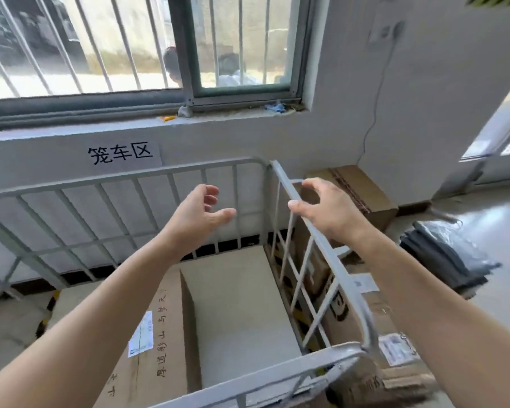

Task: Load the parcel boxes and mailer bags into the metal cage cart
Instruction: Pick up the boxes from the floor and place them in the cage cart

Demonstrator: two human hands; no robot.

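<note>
Clearly, the metal cage cart [147,175] is seen from above, set close under a white wall. Its right top rail is held by the right hand [329,209], with the thumb on the inner side and the fingers curled over the outer side. The left hand [199,214] is kept above the cart's back right corner, fingers loosely spread and nothing held. One parcel box [159,334] is laid along the left side of the cart; the pale cart floor [242,304] beside it is open up to the right bars. Outside the right edge, more boxes [357,313] are stacked against the bars, and grey mailer bags [445,254] are piled on the glossy floor [498,231] farther right. A paper sign [121,153] and a barred window [242,45] are seen on the wall.
</note>
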